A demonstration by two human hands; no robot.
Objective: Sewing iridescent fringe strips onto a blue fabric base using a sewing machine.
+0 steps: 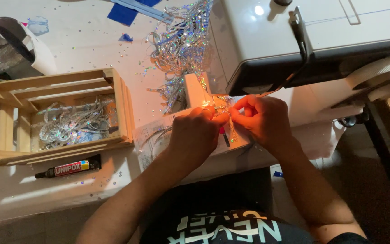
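Table: a white work surface [91, 43], dim at the edges and lit hot at the centre, sprinkled all over with tiny glitter flecks.
Sewing machine: the big white body [312, 36] fills the upper right, its dark underside hanging just above the hands, its lamp throwing an orange glow down on them.
Wooden crate: a slatted box [123, 104] sits at the left, and inside lies a bed of cut holographic silver strips [75, 122].
Loose pile: more of that shiny ribbon [181, 45] tumbles in a tangle at the top centre, right against the machine's left side.
Roll: far left, a dark spool wound with sparkly tape [3, 58], partly cut off by the edge.
Blue scraps: bits of blue fabric [127, 11] up at the top.
Left hand: here it is, the left hand [195, 133], fingers curled in, tips pinched on the silver strip piece [217, 108].
Right hand: the right hand [260, 119] meets it thumb to thumb, also pinched on that same piece (hard to see much of it in the glare).
Where the piece is: between both sets of fingertips, just under the machine's lamp.
Glue tube: a small black tube with a red label [71, 167] lies in front of the crate, untouched.
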